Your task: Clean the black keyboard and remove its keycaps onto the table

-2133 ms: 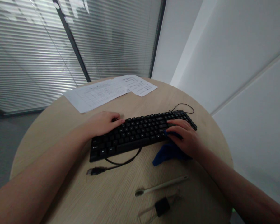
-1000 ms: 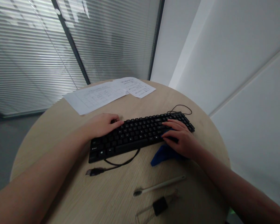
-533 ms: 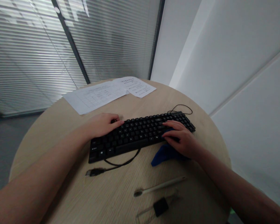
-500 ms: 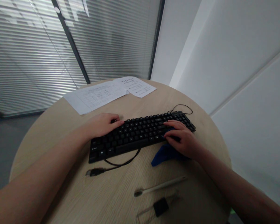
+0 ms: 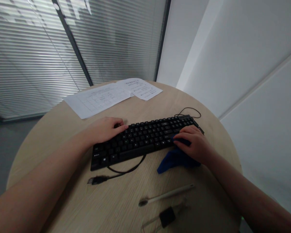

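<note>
A black keyboard [image 5: 143, 137] lies at a slant on the round wooden table. My left hand [image 5: 109, 129] grips its upper left part, thumb along the top row and fingers curled at the far edge. At the right side of the keys, my right hand [image 5: 192, 142] pinches a blue cloth [image 5: 176, 160] against them. The loose part of this cloth hangs over the near edge onto the table. Some of the cloth is hidden under my fingers. In front of the keyboard lies its cable with a USB plug [image 5: 97, 180].
Nearer to me rest a toothbrush [image 5: 167, 194] with a pale handle and a small black object [image 5: 167, 216] with thin, blurred parts. Printed papers [image 5: 99, 100] lie at the far side of the table [image 5: 38, 152]. A thin black cord [image 5: 195, 111] loops behind the keyboard.
My right hand has shifted slightly right over the keys, its fingers drawn in more around the blue cloth. My left hand keeps its hold on the keyboard.
</note>
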Demonstrator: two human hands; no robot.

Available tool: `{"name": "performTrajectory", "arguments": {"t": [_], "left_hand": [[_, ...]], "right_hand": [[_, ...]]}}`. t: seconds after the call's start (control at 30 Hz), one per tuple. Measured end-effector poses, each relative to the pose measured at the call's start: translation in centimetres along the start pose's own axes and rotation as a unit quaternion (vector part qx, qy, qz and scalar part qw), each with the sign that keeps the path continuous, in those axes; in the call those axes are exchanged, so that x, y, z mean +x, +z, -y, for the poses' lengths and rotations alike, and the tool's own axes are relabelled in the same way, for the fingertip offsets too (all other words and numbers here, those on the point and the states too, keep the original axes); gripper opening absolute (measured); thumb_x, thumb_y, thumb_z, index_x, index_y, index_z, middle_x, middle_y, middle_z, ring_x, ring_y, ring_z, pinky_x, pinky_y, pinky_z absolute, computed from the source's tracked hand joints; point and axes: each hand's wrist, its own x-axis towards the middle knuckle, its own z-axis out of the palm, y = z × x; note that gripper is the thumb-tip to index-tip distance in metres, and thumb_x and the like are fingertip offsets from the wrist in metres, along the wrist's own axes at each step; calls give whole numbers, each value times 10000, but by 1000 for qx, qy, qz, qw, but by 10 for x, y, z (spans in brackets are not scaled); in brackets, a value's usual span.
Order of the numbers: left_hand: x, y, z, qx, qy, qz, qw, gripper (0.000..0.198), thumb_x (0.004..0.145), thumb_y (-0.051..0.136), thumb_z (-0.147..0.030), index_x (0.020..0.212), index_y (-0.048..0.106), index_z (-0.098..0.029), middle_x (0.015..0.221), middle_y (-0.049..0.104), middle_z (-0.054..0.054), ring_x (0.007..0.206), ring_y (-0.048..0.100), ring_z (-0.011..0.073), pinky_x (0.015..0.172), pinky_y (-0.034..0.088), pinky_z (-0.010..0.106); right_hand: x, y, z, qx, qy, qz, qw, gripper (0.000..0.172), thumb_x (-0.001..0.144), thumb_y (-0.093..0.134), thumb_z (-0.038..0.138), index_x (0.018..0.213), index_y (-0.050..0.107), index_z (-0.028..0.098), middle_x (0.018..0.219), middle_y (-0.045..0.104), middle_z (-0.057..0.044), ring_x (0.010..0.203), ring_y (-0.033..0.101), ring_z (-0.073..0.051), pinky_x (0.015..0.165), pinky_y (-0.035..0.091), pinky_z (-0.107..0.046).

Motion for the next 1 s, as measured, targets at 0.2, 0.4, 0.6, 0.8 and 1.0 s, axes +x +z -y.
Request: {"name": "performTrajectory", "arguments": {"t": [0.2,0.4,0.6,0.8,1.0], "left_hand": [[0,0,-1,7,-7,5,1000,482,888,406,-617,821,673,-221,798,706,54,743,618,222,664,406,324],[0,0,-1,3,-3,-1,1000,470,884,418,-600,808,684,-220,770,699,54,713,610,209,655,410,318],[-1,0,0,7,-3,-3,1000,469,893,407,-605,830,683,-230,785,704,53,722,619,212,651,405,317],[-1,-1,-1,4,-10,11,1000,482,899,390,-607,840,674,-222,816,708,64,760,626,233,689,410,337],[-1,0,2,-9,-2,10,1000,451,898,411,-585,856,684,-229,825,706,63,774,629,236,705,409,340]], "right_hand": [[0,-6,1,-15,2,27,1000,109,851,671,302,854,765,247,855,674,-47,857,582,-223,832,479,-418],[-1,-2,0,-12,2,19,1000,117,864,671,313,877,776,262,853,673,-46,851,581,-223,808,479,-409],[0,-1,3,-16,20,17,1000,137,886,654,315,911,778,261,862,678,-50,853,579,-226,814,476,-417],[1,-7,7,-37,39,22,998,105,849,669,288,827,766,255,841,686,-43,847,590,-232,813,467,-418],[2,-13,8,1,44,-44,998,126,841,635,265,793,749,241,795,694,-48,810,614,-231,802,496,-411]]}}
